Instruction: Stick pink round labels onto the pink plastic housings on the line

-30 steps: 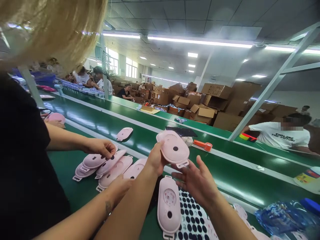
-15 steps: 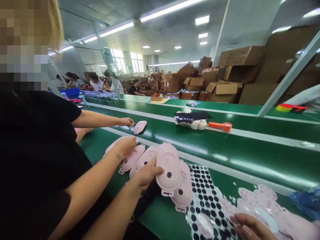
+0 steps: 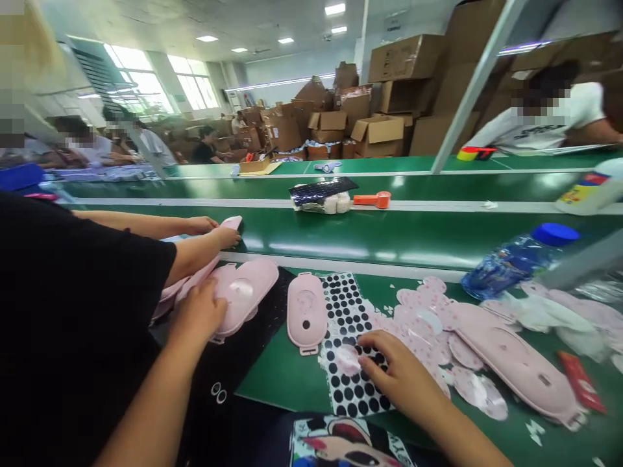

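Observation:
My left hand [image 3: 197, 318] is at the left, thumb and fingers closed on the edge of a pink plastic panel [image 3: 253, 288] that lies over other pink pieces. My right hand [image 3: 394, 366] hovers at a white sheet of round black stickers [image 3: 348, 305], thumb and forefinger apart. Near those fingertips, a translucent pinkish sticker piece [image 3: 347, 360] rests on the sheet. Another pink panel [image 3: 306, 305] with a dark round hole lies flat just left of the sheet.
A co-worker's hands [image 3: 226, 233] handle a pink piece at the far left. Thin pink spotted pieces [image 3: 423, 318] and a long pink panel [image 3: 516, 366] lie at the right, beside a blue-capped bottle [image 3: 516, 263]. An orange tape dispenser [image 3: 374, 200] sits farther back.
My left hand has moved left, from the panel with the hole to the pile. My right hand has come over the sticker sheet. The view has turned right.

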Demonstrator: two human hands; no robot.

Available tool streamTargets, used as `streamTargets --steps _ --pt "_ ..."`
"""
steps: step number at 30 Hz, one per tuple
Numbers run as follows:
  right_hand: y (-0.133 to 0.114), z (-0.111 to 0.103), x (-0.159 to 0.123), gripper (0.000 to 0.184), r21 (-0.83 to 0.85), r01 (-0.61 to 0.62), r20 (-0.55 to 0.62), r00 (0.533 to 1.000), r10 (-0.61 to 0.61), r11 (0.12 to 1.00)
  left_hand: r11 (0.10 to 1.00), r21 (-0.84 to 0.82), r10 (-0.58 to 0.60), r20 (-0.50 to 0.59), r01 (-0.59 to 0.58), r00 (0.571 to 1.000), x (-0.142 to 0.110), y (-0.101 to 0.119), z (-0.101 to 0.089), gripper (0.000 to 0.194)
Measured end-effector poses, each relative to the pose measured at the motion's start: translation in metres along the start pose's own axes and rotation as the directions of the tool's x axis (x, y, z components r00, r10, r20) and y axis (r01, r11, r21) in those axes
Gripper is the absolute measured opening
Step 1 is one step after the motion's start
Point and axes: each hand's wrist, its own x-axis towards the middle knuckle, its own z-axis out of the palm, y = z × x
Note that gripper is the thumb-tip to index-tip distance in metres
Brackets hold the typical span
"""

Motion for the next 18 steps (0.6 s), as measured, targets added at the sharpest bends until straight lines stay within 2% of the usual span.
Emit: streamTargets --steps 3,5,7,9,11,14,16,18 --pt "0.010 -0.010 -0.015 0.021 -0.015 -0.021 -0.044 0.999 0.020 1.000 0.957 0.232 0.193 -0.074 -0.172 0.978 -0.007 0.003 0.008 0.047" --pt "0.014 -0.014 -0.025 0.022 -0.031 -0.012 -0.076 0.997 0.009 0.999 0.910 0.263 0.360 -0.113 -0.322 0.926 -0.017 0.011 0.014 0.044" --pt "0.010 -0.013 -0.027 0.024 -0.066 0.009 -0.085 0.996 -0.015 0.998 0.862 0.268 0.462 -0.063 -0.431 0.885 -0.028 0.021 0.022 0.042" --pt "-0.001 -0.005 -0.019 0.026 -0.120 0.042 -0.018 0.999 -0.045 0.992 0.857 0.245 0.463 0.020 -0.454 0.886 -0.038 0.031 0.030 0.039" --pt "-0.019 0.007 -0.002 0.031 -0.193 0.085 0.096 0.993 -0.067 0.977 0.880 0.213 0.422 0.057 -0.424 0.905 -0.046 0.038 0.038 0.038" --pt "-0.049 0.032 0.037 0.045 -0.396 0.126 0.218 0.975 -0.040 0.909 0.912 0.146 0.387 -0.007 -0.382 0.922 -0.061 0.043 0.048 0.041" --pt "-0.065 0.049 0.063 0.039 -0.555 0.142 0.239 0.971 -0.007 0.820 0.919 0.066 0.392 -0.060 -0.388 0.918 -0.076 0.042 0.051 0.043" --pt "-0.075 0.061 0.083 0.033 -0.643 0.167 0.237 0.971 -0.012 0.748 0.896 -0.031 0.438 -0.093 -0.442 0.894 -0.093 0.037 0.050 0.042"
